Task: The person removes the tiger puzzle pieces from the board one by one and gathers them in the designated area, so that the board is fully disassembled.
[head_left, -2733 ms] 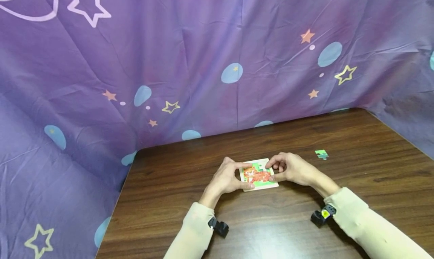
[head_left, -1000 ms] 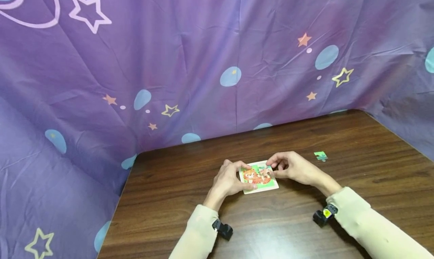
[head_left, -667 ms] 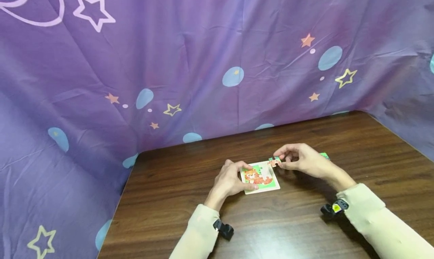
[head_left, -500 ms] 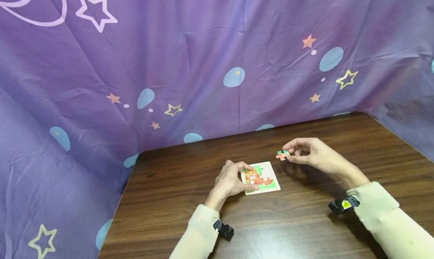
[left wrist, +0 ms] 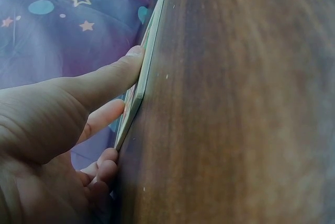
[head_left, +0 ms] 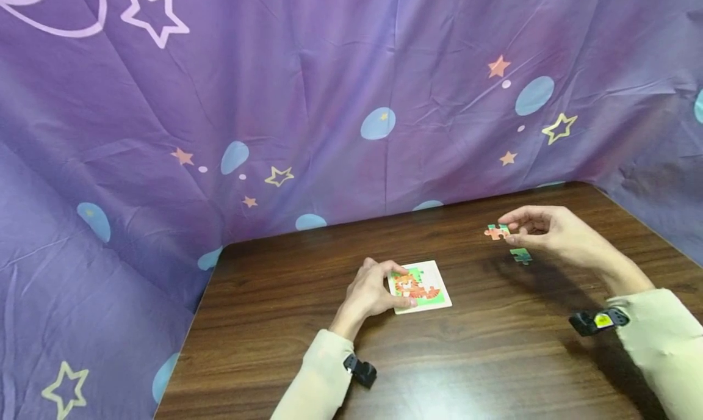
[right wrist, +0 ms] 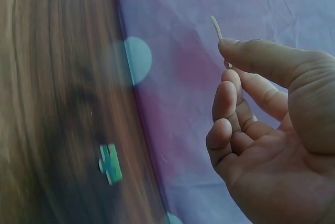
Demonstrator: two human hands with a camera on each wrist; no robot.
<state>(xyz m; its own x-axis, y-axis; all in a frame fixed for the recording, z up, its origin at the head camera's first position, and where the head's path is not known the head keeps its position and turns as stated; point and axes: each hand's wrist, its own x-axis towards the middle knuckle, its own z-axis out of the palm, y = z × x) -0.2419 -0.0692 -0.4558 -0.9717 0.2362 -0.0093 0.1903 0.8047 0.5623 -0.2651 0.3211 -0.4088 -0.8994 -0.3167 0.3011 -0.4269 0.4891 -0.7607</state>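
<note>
The hands (head_left: 369,290) (head_left: 562,235) partly hide the puzzle board (head_left: 436,278) and held piece (head_left: 495,232).

The surface (head_left: 263,304) runs back to a hanging cloth (head_left: 307,90), which stands behind it and also along its left and right sides. The puzzle board (head_left: 434,278) lies flat near the middle of the surface. Fitted pieces (head_left: 414,289) fill the left and near parts of the board; its bare part is toward the far right corner. The left hand (head_left: 369,290) is at the board's left side, thumb on the near part, a fingertip at the far part. Right of the board and farther back, a loose piece (head_left: 520,256) lies on the surface. Above and just beyond it, the right hand (head_left: 562,237) holds another piece (head_left: 495,231) clear of the surface.
</note>
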